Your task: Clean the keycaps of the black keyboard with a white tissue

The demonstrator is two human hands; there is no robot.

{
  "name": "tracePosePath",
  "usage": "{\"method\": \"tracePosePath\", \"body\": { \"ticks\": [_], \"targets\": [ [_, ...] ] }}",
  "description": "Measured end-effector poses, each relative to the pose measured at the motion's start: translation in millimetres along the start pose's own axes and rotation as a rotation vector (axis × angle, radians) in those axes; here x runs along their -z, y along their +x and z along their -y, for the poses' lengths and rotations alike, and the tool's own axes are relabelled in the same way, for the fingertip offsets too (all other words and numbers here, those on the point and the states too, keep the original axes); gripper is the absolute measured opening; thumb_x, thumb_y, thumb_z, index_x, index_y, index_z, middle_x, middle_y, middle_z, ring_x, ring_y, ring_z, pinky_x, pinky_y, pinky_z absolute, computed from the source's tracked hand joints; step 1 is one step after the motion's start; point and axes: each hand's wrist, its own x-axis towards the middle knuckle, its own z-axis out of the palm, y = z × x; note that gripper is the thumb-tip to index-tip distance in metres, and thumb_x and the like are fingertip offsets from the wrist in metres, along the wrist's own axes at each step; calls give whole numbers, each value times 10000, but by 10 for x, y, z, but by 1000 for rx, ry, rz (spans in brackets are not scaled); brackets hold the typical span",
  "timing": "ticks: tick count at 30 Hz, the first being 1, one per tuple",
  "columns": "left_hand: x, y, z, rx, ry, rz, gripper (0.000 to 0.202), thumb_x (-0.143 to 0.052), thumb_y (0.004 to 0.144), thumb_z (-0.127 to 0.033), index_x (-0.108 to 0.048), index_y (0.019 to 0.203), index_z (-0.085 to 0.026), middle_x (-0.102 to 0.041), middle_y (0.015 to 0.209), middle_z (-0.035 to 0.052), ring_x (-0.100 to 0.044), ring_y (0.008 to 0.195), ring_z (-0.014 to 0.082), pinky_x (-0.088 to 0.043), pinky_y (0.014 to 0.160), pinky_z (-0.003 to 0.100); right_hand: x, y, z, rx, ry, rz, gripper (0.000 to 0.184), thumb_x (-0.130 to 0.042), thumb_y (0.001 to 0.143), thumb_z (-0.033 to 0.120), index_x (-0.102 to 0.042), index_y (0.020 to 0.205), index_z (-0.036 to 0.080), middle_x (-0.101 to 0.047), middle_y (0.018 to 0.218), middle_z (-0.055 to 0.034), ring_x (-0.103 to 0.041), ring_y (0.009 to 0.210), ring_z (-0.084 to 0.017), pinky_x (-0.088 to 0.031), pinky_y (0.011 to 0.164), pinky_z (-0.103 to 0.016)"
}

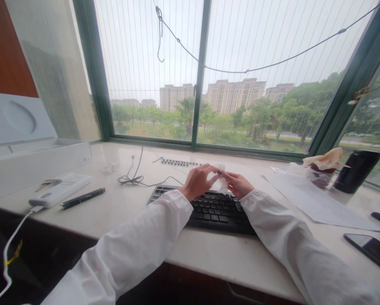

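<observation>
A small black keycap (219, 172) is pinched between the fingertips of my left hand (198, 180) and my right hand (240, 185), which meet above the keyboard. White tissue (221, 184) hangs between the two hands and shows behind the fingers; which hand grips it I cannot tell. Below lies the black keyboard (220, 207), its upper middle covered by my hands and tissue. Behind it, loose keycaps (180, 162) stand in rows on the white desk, with a thin blue tool (158, 159) at their left end.
The keyboard cable (131, 179) lies bundled to the left. Further left are a black pen (82, 198), a white power bank (61, 189) and an open white box (34, 159). Paper sheets (314, 201), a black cup (357, 171) and a phone (373, 250) are at right.
</observation>
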Motion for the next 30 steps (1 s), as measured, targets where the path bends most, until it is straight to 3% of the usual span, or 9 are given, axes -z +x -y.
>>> {"method": "tracePosePath", "body": {
  "ticks": [5,9,13,18,30],
  "targets": [
    [32,2,-30,-3,49,22,255,-545,919,-424,-683,994,-223,-706,990,17,-674,858,157,-509,758,261,-5,-11,10,8,-18,-3,508,-838,518,583,-789,870,220,-677,786,-42,-448,596,-103,-332,549,-265],
    [60,-4,-44,-11,144,56,285,-502,936,-449,-699,998,-253,-707,964,0,-674,817,158,-492,684,256,-4,0,6,42,-87,2,523,-814,538,610,-781,835,182,-638,674,-26,-389,551,-88,-305,556,-274],
    [59,-15,-26,-30,196,76,269,-494,942,-436,-707,998,-281,-704,970,-10,-671,807,151,-470,644,243,-13,4,7,31,-126,5,525,-813,524,624,-756,773,165,-610,639,-18,-420,571,-96,-294,553,-269],
    [32,-19,0,-22,170,54,220,-559,911,-419,-706,999,-280,-712,949,-11,-674,808,152,-469,661,237,-3,-4,14,25,-109,20,467,-835,525,577,-727,727,170,-613,666,-18,-421,569,-95,-294,539,-265],
    [23,-18,-5,-7,106,34,279,-529,918,-467,-704,1015,-273,-715,967,-2,-675,851,150,-492,735,245,23,-18,32,-105,-24,44,390,-818,608,514,-771,887,246,-685,846,-40,-484,620,-123,-402,569,-268]
  ]
}}
